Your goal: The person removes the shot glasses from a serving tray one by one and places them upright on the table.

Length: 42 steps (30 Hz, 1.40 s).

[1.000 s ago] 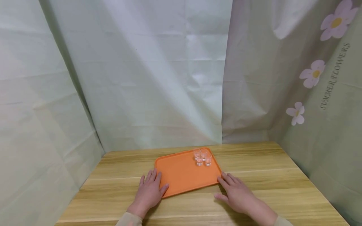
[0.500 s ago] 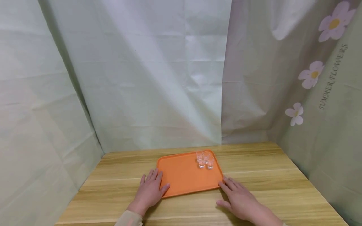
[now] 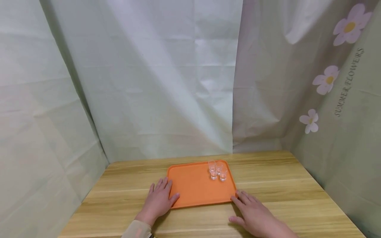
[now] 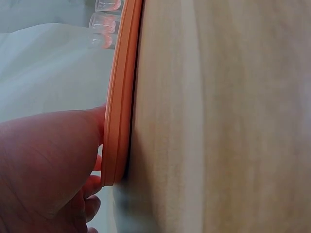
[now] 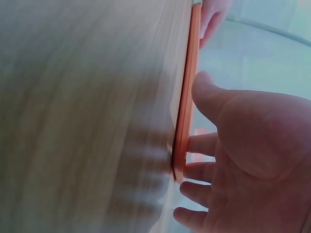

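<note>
An orange tray lies flat on the wooden table, slightly turned. Several small clear glasses stand bunched near its far right corner. My left hand rests at the near left corner, thumb over the rim and fingers stretched along the left side. In the left wrist view, the tray's edge hides part of the thumb and fingers. My right hand touches the near right corner with extended fingertips. Its thumb is held away from the other fingers, and its palm shows in the right wrist view.
The wood-grain table extends on both sides of the tray and in front of it. Pale cloth hangs behind, and a flower-printed cloth hangs at the right.
The tray has turned a little clockwise, its right side coming nearer to me. The glasses have shifted along with it. My right hand has moved slightly nearer; the left has barely moved.
</note>
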Each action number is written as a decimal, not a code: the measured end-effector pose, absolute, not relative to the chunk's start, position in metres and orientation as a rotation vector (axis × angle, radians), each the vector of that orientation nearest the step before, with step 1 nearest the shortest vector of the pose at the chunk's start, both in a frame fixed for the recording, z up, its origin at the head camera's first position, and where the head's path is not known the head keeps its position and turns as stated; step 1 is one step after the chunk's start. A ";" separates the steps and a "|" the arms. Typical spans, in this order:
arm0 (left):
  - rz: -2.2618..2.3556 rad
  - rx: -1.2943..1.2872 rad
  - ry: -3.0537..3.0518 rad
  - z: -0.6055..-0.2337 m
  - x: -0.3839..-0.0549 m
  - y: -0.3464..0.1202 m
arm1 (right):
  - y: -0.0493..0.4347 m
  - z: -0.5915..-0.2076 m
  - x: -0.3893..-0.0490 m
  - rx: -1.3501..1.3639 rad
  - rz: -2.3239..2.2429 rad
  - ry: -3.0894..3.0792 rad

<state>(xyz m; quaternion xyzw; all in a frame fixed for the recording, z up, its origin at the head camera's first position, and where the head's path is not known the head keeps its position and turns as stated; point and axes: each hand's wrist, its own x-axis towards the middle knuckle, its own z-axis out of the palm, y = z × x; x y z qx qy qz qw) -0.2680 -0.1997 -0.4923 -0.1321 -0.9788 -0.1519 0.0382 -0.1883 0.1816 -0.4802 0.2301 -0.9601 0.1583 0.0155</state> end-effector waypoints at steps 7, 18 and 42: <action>-0.512 -0.406 -3.022 -0.492 -0.273 -0.199 | 0.180 -0.481 -0.186 0.729 0.450 -2.996; -0.574 -0.384 -2.992 -0.494 -0.275 -0.201 | 0.179 -0.480 -0.186 0.748 0.430 -2.972; -0.609 -0.220 -2.835 -0.507 -0.260 -0.204 | 0.185 -0.468 -0.236 0.520 0.625 -2.729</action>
